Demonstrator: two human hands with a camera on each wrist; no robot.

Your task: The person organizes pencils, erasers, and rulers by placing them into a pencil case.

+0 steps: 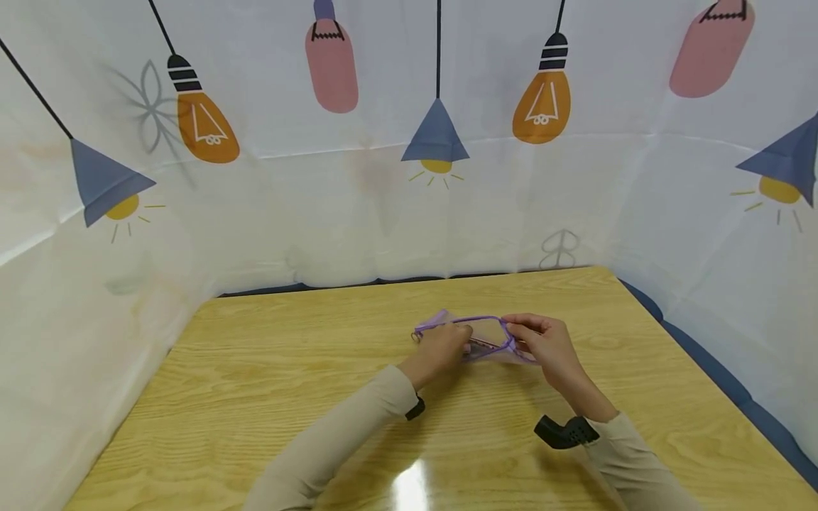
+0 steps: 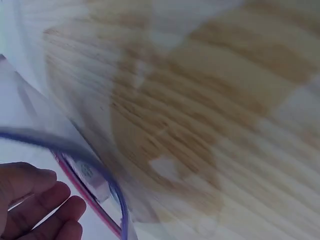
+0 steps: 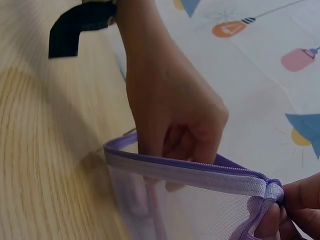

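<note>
A purple-edged mesh zipper pouch (image 3: 200, 205) is held upright over the wooden table, its mouth unzipped and spread wide. My right hand (image 1: 552, 348) pinches the pouch's corner at the zipper end between thumb and fingers. Into the mouth reaches my left hand (image 1: 441, 351), fingertips below the zipper rim and visible through the mesh in the right wrist view. Beside these loosely bent fingers, a flat item with a pinkish-red edge (image 2: 82, 187) lies inside the pouch in the left wrist view. Its kind is unclear, and the mesh partly veils it.
The wood-grained table (image 1: 255, 397) spreads around both hands. A white curtain (image 1: 383, 213) printed with lamps and bulbs surrounds its back and sides. Black camera mounts (image 1: 567, 431) sit at the wrists.
</note>
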